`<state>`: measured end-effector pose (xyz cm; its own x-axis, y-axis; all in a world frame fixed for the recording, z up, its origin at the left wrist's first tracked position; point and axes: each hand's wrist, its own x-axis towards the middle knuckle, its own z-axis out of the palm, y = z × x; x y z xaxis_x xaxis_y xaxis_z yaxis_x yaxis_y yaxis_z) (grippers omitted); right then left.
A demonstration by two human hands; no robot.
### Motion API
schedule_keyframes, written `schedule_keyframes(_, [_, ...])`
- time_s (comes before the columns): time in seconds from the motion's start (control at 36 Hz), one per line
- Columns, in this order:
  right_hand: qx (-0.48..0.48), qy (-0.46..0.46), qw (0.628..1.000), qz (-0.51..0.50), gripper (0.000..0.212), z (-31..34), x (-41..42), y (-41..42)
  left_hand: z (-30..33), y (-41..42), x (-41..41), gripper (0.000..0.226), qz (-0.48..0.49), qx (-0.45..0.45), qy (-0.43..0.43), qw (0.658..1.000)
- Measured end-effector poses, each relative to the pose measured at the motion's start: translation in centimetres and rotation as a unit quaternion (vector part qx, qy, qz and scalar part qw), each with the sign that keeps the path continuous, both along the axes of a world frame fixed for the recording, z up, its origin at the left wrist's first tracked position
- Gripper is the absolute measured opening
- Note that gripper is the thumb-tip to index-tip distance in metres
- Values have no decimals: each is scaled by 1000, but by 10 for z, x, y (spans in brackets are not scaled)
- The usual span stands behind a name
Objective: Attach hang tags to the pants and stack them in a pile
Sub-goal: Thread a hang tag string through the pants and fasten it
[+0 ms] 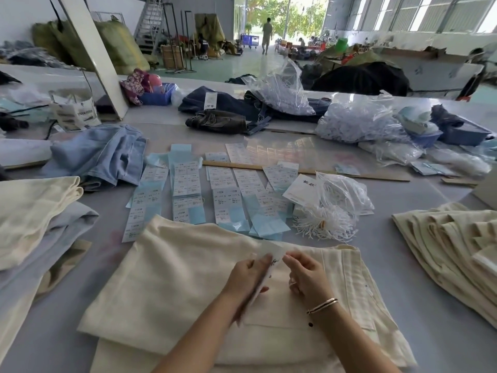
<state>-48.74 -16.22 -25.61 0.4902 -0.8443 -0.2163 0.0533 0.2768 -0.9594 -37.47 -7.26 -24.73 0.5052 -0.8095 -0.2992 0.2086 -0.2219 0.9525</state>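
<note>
A folded pair of cream pants (188, 278) lies on the grey table in front of me. My left hand (246, 278) holds a white hang tag (273, 253) by its edge above the pants. My right hand (306, 275), a bracelet on its wrist, pinches at the tag's right side; what it pinches is too small to tell. A fanned stack of cream pants (451, 238) sits at the right. More folded cream and pale pants (35, 211) pile up at the left.
Rows of blue-and-white label sheets (204, 192) lie beyond the pants, beside a bundle of white string loops (325, 219) and a card stack (302, 188). A wooden ruler (304, 170), light-blue jeans (102, 154), dark jeans (228, 109) and plastic bags (357, 122) lie farther back.
</note>
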Motion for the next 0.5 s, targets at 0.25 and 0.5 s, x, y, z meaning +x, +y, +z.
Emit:
schedule_keyframes(0.25, [-46,-3,999,-2,29,-5,-2,4,-9,3,9,41,-20,37,-179,983])
schedule_keyframes(0.5, [-69,0,997,34,31,-3,-5,6,-7,8,17,30,-54,58,-274,958])
